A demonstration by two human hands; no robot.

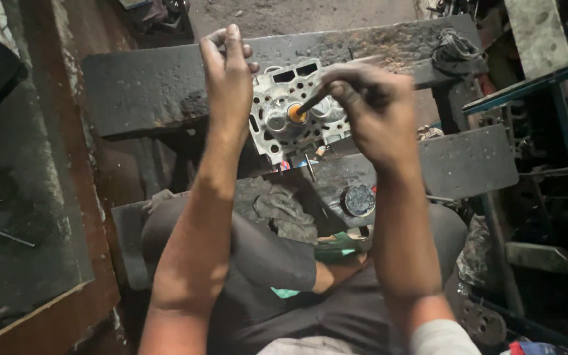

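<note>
Dark-trousered knees (284, 263) sit lowest in view, with a grey rag (284, 212) and a round dark tin (360, 200) just beyond them on the near edge of a black workbench (468, 161). At the bench's middle a silver engine block (297, 112) stands tilted up. Gripping its top left corner, the left hand (228, 69) is closed over the metal. Closed round a thin tool (310, 102), the right hand (373, 108) presses its tip onto an orange disc (296, 113). Another rag (455, 51) lies at the far right corner.

Dim workshop, grimy dark workbench (146, 89) (pitted, greasy), dusty concrete floor (297, 13), teal metal frame (534, 82) at right
</note>
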